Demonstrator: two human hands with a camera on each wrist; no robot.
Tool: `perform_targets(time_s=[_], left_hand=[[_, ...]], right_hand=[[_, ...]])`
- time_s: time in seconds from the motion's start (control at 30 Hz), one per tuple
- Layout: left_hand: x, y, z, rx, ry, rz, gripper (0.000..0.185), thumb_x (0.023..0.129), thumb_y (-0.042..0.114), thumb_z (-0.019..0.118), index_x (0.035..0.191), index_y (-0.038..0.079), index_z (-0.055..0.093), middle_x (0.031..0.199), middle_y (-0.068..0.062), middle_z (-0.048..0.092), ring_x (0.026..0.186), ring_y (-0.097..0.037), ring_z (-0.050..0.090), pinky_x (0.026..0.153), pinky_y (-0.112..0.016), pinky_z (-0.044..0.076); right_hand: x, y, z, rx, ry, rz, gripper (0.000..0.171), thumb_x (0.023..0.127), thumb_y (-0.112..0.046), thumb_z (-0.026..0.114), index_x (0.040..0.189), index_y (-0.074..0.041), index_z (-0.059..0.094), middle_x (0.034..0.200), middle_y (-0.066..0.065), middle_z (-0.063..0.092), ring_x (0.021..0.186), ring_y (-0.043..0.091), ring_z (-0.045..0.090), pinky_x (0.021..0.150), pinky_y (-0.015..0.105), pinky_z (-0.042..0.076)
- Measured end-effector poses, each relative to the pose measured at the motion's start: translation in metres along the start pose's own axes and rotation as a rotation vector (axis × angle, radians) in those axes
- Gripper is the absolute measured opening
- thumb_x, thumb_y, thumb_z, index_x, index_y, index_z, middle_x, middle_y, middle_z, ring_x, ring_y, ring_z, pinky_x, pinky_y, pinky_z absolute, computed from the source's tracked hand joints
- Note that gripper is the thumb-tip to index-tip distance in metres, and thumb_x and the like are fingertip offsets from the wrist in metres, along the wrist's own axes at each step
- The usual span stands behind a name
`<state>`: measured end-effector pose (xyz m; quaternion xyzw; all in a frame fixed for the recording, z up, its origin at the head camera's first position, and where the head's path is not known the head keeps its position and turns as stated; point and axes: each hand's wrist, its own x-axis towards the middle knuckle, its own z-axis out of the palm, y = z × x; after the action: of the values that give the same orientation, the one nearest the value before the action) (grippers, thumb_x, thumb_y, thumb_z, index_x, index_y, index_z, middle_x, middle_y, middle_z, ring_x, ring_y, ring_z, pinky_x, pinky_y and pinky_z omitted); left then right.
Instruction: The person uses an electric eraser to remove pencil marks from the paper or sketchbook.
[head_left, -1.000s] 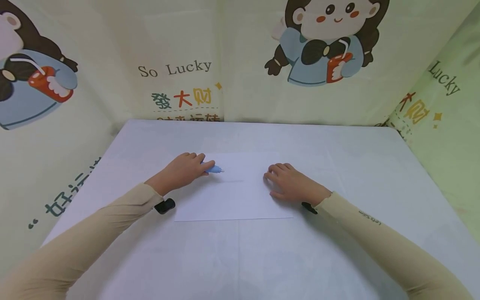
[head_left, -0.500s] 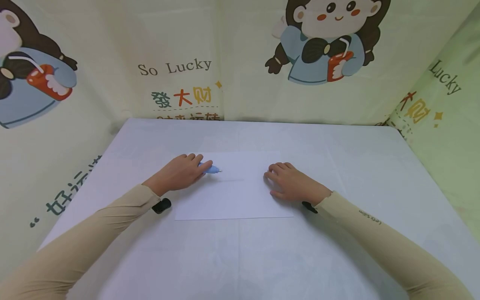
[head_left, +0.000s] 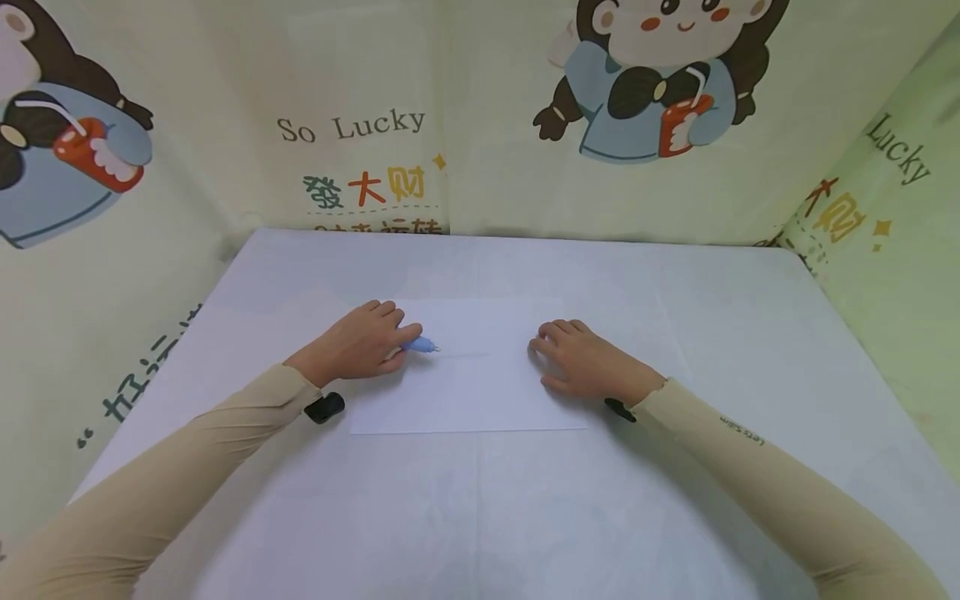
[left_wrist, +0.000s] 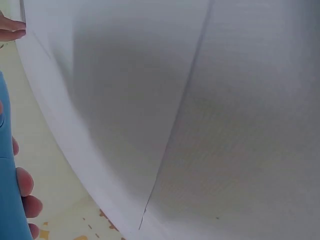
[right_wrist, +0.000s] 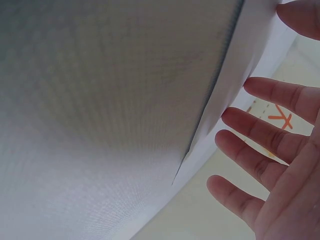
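Note:
A white sheet of paper (head_left: 468,400) lies on the table, with a faint, thin line (head_left: 465,356) across its middle. My left hand (head_left: 351,342) holds a thick light-blue pen (head_left: 422,344) above the sheet's left part, its narrow tip pointing right, near the line's left end. Whether the tip touches the paper I cannot tell. The pen's blue barrel (left_wrist: 11,180) shows at the left wrist view's edge with fingertips curled round it. At the paper's right side rests my right hand (head_left: 585,362). In the right wrist view its fingers (right_wrist: 270,92) are spread, some fingertips touching the paper.
A white cloth covers the table (head_left: 480,508). Pale curtains with cartoon prints (head_left: 652,100) and lettering (head_left: 351,125) stand behind and at both sides. Each wrist wears a small black device (head_left: 325,408).
My left hand has brought the pen tip slightly left and nearer to me, close to the line. The right hand stays in place on the paper. The head view has tilted slightly.

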<state>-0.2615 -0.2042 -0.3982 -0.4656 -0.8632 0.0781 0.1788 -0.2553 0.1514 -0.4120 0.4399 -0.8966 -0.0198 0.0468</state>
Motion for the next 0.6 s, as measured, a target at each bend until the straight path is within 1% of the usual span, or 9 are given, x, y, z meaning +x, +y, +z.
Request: perform_targets(time_s=[0.1,0.3,0.37,0.5,0.6], left_hand=[[0.0005,-0.002,-0.0007,-0.015,-0.025,-0.001,0.019,0.083,0.022,0.059,0.097,0.011,0.05,0.068,-0.005,0.05,0.061,-0.02,0.046,0.06,-0.032,0.042],[-0.0017,-0.0058,0.0029,-0.015,-0.121,-0.031,0.017,0.085,0.023,0.058,0.095,0.012,0.05,0.065,-0.003,0.049,0.056,-0.017,0.043,0.054,-0.029,0.039],[-0.003,-0.006,0.0046,-0.029,-0.152,-0.055,0.016,0.085,0.022,0.057,0.094,0.011,0.049,0.063,-0.002,0.048,0.054,-0.015,0.041,0.051,-0.026,0.035],[-0.003,-0.0039,0.0022,-0.107,-0.227,-0.13,0.018,0.086,0.021,0.055,0.097,0.009,0.047,0.056,0.002,0.043,0.048,-0.011,0.034,0.046,-0.022,0.025],[-0.0017,-0.0024,-0.0002,-0.153,-0.27,-0.163,0.02,0.087,0.021,0.053,0.101,0.009,0.045,0.054,0.003,0.043,0.047,-0.009,0.032,0.046,-0.022,0.022]], right_hand=[[0.0003,-0.0002,-0.0021,0.001,0.006,0.0,0.042,0.082,-0.029,0.069,0.115,-0.006,0.056,0.114,0.014,0.056,0.11,0.031,0.053,0.095,0.046,0.041],[0.0009,-0.0018,-0.004,0.011,-0.001,0.004,0.043,0.083,-0.03,0.069,0.115,-0.005,0.056,0.115,0.015,0.055,0.111,0.031,0.053,0.095,0.047,0.041],[0.0011,-0.0022,-0.0041,0.01,-0.004,0.005,0.043,0.083,-0.03,0.069,0.115,-0.005,0.056,0.115,0.015,0.055,0.111,0.031,0.053,0.095,0.047,0.041],[0.0013,-0.0022,-0.0042,0.002,-0.01,0.004,0.044,0.083,-0.03,0.069,0.116,-0.005,0.056,0.115,0.014,0.056,0.11,0.031,0.052,0.095,0.046,0.041],[0.0016,-0.0024,-0.0041,-0.001,-0.011,0.002,0.044,0.083,-0.031,0.069,0.116,-0.004,0.056,0.115,0.015,0.056,0.11,0.032,0.052,0.096,0.046,0.041]])
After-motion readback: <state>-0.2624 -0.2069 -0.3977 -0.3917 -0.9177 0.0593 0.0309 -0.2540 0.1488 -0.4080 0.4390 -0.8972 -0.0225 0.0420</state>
